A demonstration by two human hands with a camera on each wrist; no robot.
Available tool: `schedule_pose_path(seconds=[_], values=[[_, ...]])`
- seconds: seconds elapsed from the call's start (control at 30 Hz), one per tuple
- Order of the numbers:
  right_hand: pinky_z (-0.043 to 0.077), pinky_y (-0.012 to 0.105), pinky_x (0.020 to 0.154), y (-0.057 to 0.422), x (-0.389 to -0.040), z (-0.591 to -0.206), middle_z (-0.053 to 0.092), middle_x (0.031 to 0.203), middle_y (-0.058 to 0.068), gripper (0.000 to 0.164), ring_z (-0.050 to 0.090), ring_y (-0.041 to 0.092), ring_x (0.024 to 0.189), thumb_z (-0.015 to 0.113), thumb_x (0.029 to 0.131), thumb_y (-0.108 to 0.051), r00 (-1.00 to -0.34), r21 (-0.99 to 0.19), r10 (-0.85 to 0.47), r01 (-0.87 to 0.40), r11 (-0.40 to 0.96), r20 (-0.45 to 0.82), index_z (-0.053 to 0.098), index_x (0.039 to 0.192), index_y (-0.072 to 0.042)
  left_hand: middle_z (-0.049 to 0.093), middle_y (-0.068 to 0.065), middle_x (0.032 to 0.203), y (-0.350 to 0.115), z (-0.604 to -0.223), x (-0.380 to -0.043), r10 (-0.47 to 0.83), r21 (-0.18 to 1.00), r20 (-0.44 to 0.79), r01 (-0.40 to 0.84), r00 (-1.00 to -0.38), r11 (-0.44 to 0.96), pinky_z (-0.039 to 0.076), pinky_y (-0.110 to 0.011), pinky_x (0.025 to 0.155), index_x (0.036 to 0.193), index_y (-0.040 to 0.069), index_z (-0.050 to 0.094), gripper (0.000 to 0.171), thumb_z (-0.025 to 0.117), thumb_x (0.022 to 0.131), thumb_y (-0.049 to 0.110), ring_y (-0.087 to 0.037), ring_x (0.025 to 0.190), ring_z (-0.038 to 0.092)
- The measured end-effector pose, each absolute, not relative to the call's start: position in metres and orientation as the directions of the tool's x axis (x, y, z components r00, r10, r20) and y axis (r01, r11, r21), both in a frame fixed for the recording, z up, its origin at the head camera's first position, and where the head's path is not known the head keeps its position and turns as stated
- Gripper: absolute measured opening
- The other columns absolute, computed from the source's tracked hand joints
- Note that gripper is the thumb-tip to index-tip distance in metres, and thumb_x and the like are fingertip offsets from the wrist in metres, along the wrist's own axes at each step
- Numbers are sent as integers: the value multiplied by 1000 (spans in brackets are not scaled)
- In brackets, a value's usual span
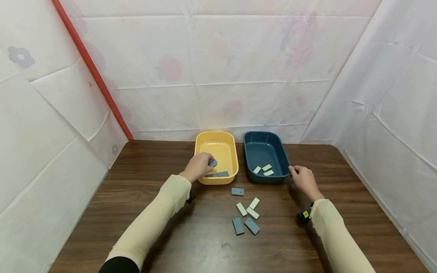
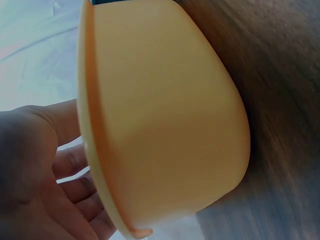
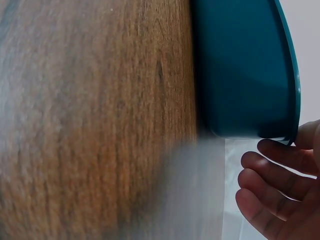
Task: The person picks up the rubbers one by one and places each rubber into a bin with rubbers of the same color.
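Note:
My left hand (image 1: 199, 166) is over the near left part of the yellow tray (image 1: 218, 182), pinching a blue-grey tile (image 1: 213, 163) that looks like a domino. Two more blue-grey tiles (image 1: 223, 174) lie at the near end inside that tray. In the left wrist view the tray's wall (image 2: 165, 110) hides the fingertips and the tile. With thumb and index finger, my right hand (image 1: 305, 182) pinches the rim of the dark blue tray (image 3: 245, 70) at its near right corner. Inside the blue tray are three whitish tiles (image 1: 267, 167).
On the brown wooden table (image 1: 143, 197), in front of the trays, lie three whitish tiles (image 1: 253, 213) close together. Two blue-grey tiles (image 1: 252, 226) are nearer, and another blue-grey tile (image 1: 237, 192) lies by the yellow tray. White sheeting (image 1: 218, 76) surrounds the table's back and sides.

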State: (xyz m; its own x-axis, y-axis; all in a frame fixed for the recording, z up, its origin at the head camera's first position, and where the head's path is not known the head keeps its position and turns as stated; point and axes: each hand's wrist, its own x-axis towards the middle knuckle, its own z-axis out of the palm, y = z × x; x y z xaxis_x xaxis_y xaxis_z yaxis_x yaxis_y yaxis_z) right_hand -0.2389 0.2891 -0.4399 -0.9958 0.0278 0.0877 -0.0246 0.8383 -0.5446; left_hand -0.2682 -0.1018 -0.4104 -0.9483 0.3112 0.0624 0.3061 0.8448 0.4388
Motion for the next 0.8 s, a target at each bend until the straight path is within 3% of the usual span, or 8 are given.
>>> schedule_pose_path(seconds=[0.23, 0.37, 0.5, 0.6, 0.8], values=[[34, 31, 54, 288, -238, -442, 42, 56, 3, 45, 40, 19, 52, 40, 105, -30, -996, -557, 34, -19, 830, 84, 64, 87, 3, 71, -8, 103, -97, -417, -276, 338, 407, 8, 312, -941, 859, 54, -35, 79, 103, 4, 72, 19, 70, 89, 17, -20, 86, 64], [33, 31, 53, 287, -238, -442, 39, 54, 1, 45, 38, 18, 51, 40, 105, -30, -996, -555, 34, -21, 831, 88, 61, 83, 4, 68, -3, 85, -95, -421, -278, 338, 374, -40, 300, -940, 878, 51, -31, 70, 88, 7, 70, 11, 70, 90, 18, -16, 72, 58], [33, 31, 53, 288, -237, -441, 39, 54, 1, 45, 38, 18, 50, 41, 105, -29, -995, -558, 40, -19, 830, 94, 61, 82, 4, 44, 2, 58, -93, -422, -281, 369, 303, -66, 333, -927, 893, 37, -26, 58, 61, 13, 51, 33, 64, 92, 11, -13, 56, 37], [33, 31, 53, 288, -237, -440, 39, 54, 2, 45, 38, 19, 51, 41, 105, -29, -995, -554, 39, -19, 833, 93, 61, 81, 4, 26, 3, 53, -92, -422, -283, 393, 261, -81, 361, -916, 895, 28, -26, 54, 56, 16, 35, 45, 59, 93, 6, -13, 53, 25], [34, 31, 54, 290, -238, -439, 41, 55, 2, 44, 39, 18, 53, 40, 105, -30, -997, -551, 26, -21, 834, 77, 64, 88, 3, 22, 3, 53, -90, -421, -286, 387, 231, -117, 354, -914, 906, 27, -26, 52, 57, 17, 31, 46, 55, 94, 6, -13, 52, 22]])
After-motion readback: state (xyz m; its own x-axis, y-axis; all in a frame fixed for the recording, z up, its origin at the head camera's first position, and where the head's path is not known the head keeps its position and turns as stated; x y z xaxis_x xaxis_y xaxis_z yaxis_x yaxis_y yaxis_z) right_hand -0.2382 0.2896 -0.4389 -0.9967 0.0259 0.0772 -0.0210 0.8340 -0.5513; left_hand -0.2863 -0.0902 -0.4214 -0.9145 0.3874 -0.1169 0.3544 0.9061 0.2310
